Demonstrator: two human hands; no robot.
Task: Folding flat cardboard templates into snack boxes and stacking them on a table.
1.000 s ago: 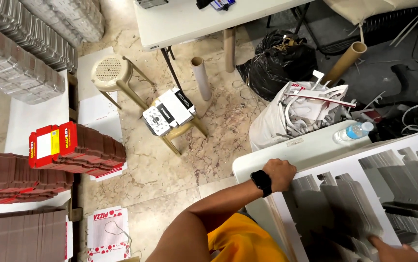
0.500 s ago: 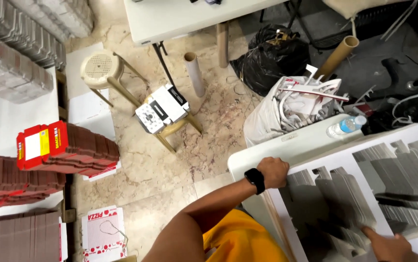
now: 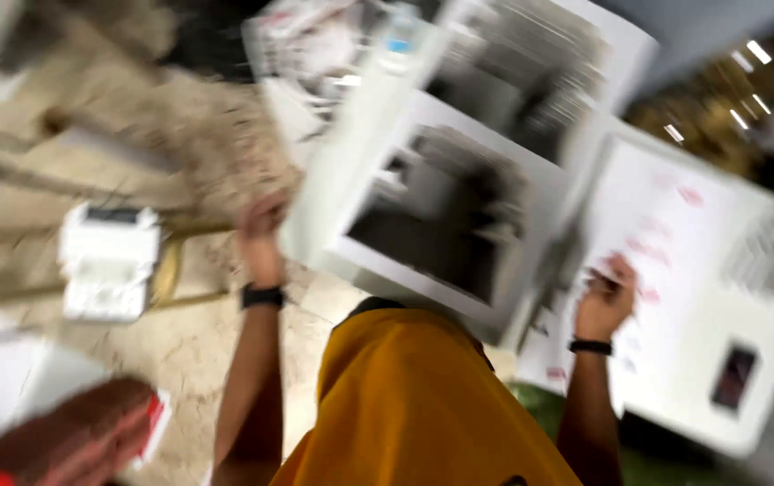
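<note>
The frame is heavily blurred by motion; fine detail cannot be read.

Left hand (image 3: 263,236), black watch at the wrist, is raised against the left edge of a large white flat cardboard sheet with dark grey printed panels (image 3: 445,211). Fingers appear curled at that edge; whether they actually grip it cannot be told through the blur.

Right hand (image 3: 606,295), dark band at the wrist, is up at a second white cardboard sheet with faint red markings (image 3: 675,234), which lies to the right of the first and partly overlaps it. Fingers are bunched together on its surface; whether they pinch it is not discernible.

Both sheets are up in front of the person, above the orange-yellow shirt (image 3: 414,405), tilted across the upper middle of the view.

Surroundings: beige mottled stone floor (image 3: 189,360); a small white boxy device (image 3: 108,261) on a yellowish wooden stool frame (image 3: 171,270) to the left; a stack of brown flat cartons with a red end (image 3: 81,441) at lower left; a small dark rectangular object (image 3: 733,376) on a white surface at lower right.
</note>
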